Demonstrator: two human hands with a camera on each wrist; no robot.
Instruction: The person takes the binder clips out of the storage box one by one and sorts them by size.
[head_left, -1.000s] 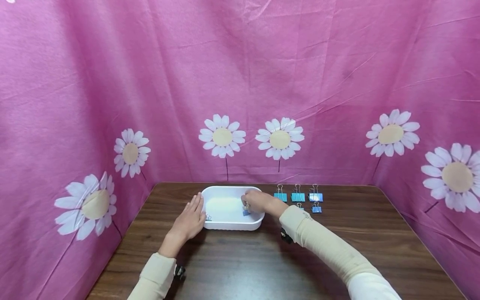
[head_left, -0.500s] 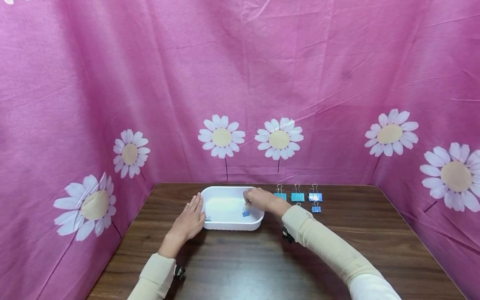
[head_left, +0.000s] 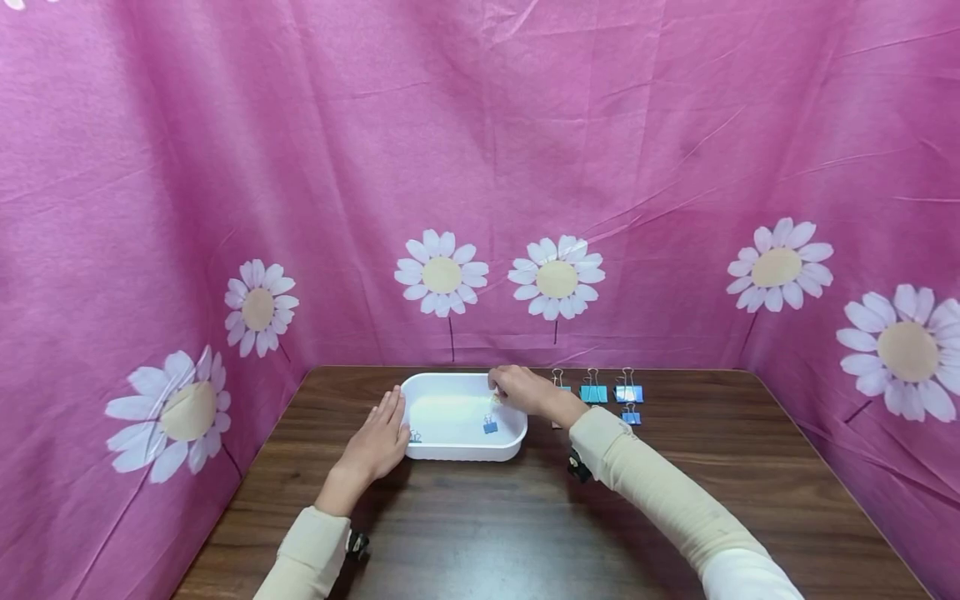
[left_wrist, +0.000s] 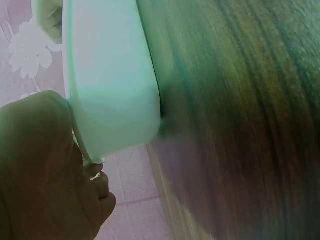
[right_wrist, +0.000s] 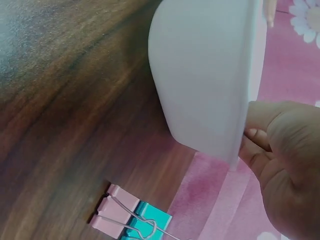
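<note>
Steadying hand, head view: the left hand point(head_left: 379, 442) lies with straight fingers against the left end of the white tray point(head_left: 463, 452), gripping nothing.
Tray contents, head view: a blue clip point(head_left: 490, 427) rests inside toward the right end; a dark-looking clip point(head_left: 415, 437), too small to make out well, sits in the near left corner.
Working hand, head view: the right hand point(head_left: 527, 390) is at the far right corner, fingers bent down; whether they pinch anything cannot be told.
Clips outside, head view: a teal clip point(head_left: 593, 394), a shiny blue clip point(head_left: 628, 394) and a small blue clip point(head_left: 631, 418) are right of the tray on the table point(head_left: 465, 533).
Step in hand: probably putting clips into the tray singly.
Tray end, left wrist view: palm touching the rim, fingertips showing past it.
Tray rim, right wrist view: fingers reach over it, tips hidden; a pink clip point(right_wrist: 116, 212) and turquoise clip point(right_wrist: 159, 214) lie side by side outside.
Next move: likely calls for freed fingertips and a pinch on another clip.
</note>
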